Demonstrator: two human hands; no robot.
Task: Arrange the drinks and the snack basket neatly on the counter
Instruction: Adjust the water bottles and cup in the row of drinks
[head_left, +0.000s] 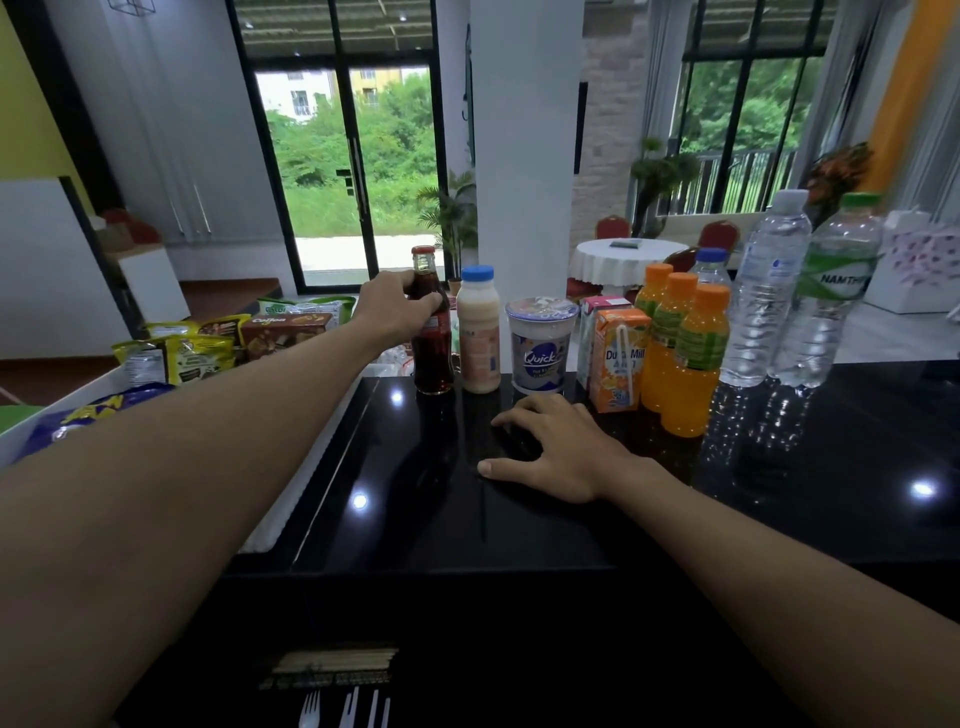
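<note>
Two hands are at a black counter (779, 493). The left hand (395, 306) curls its fingers round a cola bottle (431, 343) ending the drinks row, likely to align it. The right hand (550, 447) rests loosely spread, holding nothing. The snack basket (21, 441) sits far left.

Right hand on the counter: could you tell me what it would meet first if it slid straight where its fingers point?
Probably the cola bottle that the left hand grips, across bare counter. Depth is unclear: the right hand might meet the milk bottle first.
</note>
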